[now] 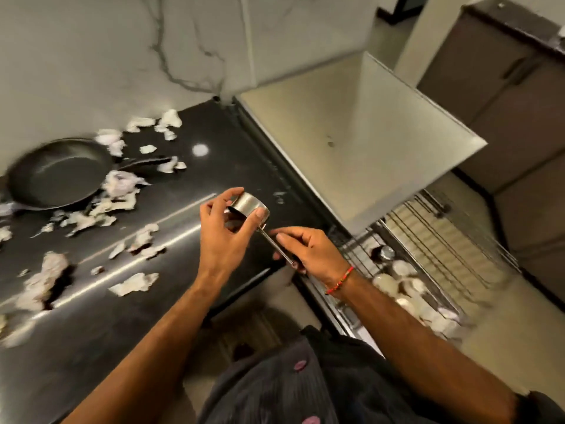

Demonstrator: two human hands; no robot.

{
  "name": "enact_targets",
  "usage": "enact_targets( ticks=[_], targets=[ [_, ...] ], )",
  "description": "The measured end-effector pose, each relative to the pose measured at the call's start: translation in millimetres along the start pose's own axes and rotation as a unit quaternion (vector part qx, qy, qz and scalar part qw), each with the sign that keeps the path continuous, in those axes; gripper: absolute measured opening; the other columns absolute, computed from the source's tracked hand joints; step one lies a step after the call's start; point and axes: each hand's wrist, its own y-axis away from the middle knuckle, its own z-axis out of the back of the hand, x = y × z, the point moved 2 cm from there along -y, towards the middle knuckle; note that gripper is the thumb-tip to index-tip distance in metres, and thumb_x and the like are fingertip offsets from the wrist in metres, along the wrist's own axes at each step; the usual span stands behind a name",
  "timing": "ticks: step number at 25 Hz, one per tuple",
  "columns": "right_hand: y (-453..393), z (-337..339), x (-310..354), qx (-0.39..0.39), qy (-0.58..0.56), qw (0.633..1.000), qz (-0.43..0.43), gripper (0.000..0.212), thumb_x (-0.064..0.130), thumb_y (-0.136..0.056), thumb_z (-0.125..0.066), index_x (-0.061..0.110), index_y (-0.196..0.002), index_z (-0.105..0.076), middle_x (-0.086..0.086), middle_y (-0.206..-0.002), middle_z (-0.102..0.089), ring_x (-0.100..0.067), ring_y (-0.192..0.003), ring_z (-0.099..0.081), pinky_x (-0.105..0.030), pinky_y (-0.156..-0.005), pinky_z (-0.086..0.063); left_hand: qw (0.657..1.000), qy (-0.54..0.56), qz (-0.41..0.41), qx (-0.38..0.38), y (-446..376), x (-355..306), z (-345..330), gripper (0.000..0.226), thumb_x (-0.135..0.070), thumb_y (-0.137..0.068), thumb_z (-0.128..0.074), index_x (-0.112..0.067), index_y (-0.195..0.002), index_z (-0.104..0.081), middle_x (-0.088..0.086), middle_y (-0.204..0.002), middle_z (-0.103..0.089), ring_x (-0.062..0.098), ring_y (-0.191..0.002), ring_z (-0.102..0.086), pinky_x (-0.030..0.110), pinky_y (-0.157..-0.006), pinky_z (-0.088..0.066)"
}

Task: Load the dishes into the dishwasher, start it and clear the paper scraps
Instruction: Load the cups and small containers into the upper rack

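A small steel measuring cup (pixel 249 204) with a long thin handle hangs above the black counter's right edge. My left hand (pixel 224 232) grips the cup's bowl with thumb and fingers curled round it. My right hand (pixel 308 250) pinches the handle's end. To the right stands the open dishwasher with its pulled-out wire rack (pixel 434 255). White cups (pixel 403 289) and a steel vessel (pixel 385 252) sit in the rack. Torn paper scraps (pixel 122 191) lie scattered over the counter (pixel 244 154). A black frying pan (pixel 58 175) rests at the counter's far left.
A pale panel (pixel 382 142) stands raised above the rack. A marble wall (pixel 107 56) backs the counter. Brown cabinets (pixel 504 87) line the right side, with pale floor (pixel 504 347) below. A light reflection marks the counter's middle.
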Motion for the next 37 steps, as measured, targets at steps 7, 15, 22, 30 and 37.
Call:
enact_targets(
  ticks=[7,15,22,30,37],
  targets=[
    [54,123,-47,-0.071,-0.253,0.964,-0.034,0.021,0.011,-0.093,-0.062,0.001,-0.112,-0.066,0.002,-0.064,-0.058,-0.010,-0.048,-0.045,-0.018,-0.043,-0.034,0.976,-0.035,-0.049,0.211,11,-32,-147,0.063,-0.049,-0.082,-0.074,-0.050,-0.140,-0.047,-0.001,-0.134,-0.040,0.002,-0.120,-0.053,0.018,-0.099,-0.049],
    [128,342,-124,-0.192,-0.324,0.926,-0.029,0.028,0.002,-0.094,-0.058,-0.004,-0.121,-0.064,-0.008,-0.086,-0.066,-0.014,-0.054,-0.047,-0.020,-0.044,-0.038,0.875,-0.201,-0.138,0.418,38,-53,-359,0.085,-0.034,-0.079,-0.084,-0.023,-0.151,-0.042,-0.005,-0.142,-0.051,0.009,-0.130,-0.047,0.024,-0.111,-0.039],
    [143,444,-187,-0.307,-0.266,0.909,-0.094,0.021,-0.004,-0.095,-0.055,-0.004,-0.113,-0.067,-0.019,-0.097,-0.071,-0.016,-0.059,-0.063,-0.026,-0.054,-0.055,0.860,-0.235,-0.087,0.445,47,-49,-483,0.081,-0.018,-0.079,-0.084,-0.015,-0.148,-0.040,0.005,-0.142,-0.045,0.013,-0.128,-0.041,0.023,-0.110,-0.035],
    [100,483,-253,-0.419,-0.326,0.835,-0.146,0.019,-0.011,-0.091,-0.058,-0.011,-0.108,-0.065,-0.019,-0.083,-0.068,-0.017,-0.057,-0.066,-0.028,-0.061,-0.061,0.808,-0.271,-0.020,0.523,18,-10,-583,0.088,-0.014,-0.082,-0.081,-0.017,-0.154,-0.032,0.006,-0.152,-0.043,0.019,-0.136,-0.043,0.038,-0.115,-0.034],
    [17,541,-345,-0.518,-0.336,0.744,-0.254,0.024,-0.018,-0.093,-0.045,-0.005,-0.080,-0.061,-0.014,-0.072,-0.060,-0.021,-0.058,-0.057,-0.022,-0.047,-0.054,0.749,-0.338,0.054,0.568,0,57,-630,0.080,-0.034,-0.096,-0.064,-0.023,-0.160,-0.018,0.004,-0.166,-0.019,0.027,-0.150,-0.026,0.055,-0.119,-0.029]
  ],
)
